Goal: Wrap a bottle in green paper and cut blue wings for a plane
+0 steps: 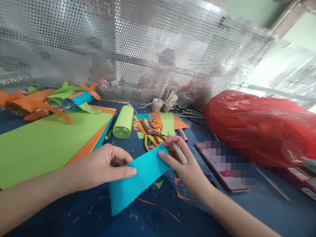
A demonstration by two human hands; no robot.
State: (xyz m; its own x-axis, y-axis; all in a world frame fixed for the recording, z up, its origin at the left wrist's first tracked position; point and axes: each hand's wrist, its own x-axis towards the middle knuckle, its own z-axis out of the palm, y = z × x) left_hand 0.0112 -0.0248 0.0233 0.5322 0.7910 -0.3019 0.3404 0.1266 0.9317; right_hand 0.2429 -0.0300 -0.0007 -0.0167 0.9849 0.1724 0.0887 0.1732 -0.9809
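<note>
Both hands, left (108, 168) and right (184, 154), pinch the blue paper (140, 177), seemingly to steady it, pen (179, 152) tucked in the right.

A plain, bright blue paper strip (142, 179) is held up before you at the near center of the scene, slanting from near left to far right. You see its broad face gently bowed, its left end dipping lowest and its right end raised. Just beside that right end, you hold a slim, pale pen (179, 153) at a tilt, its narrow end pointing far and to the left.
</note>
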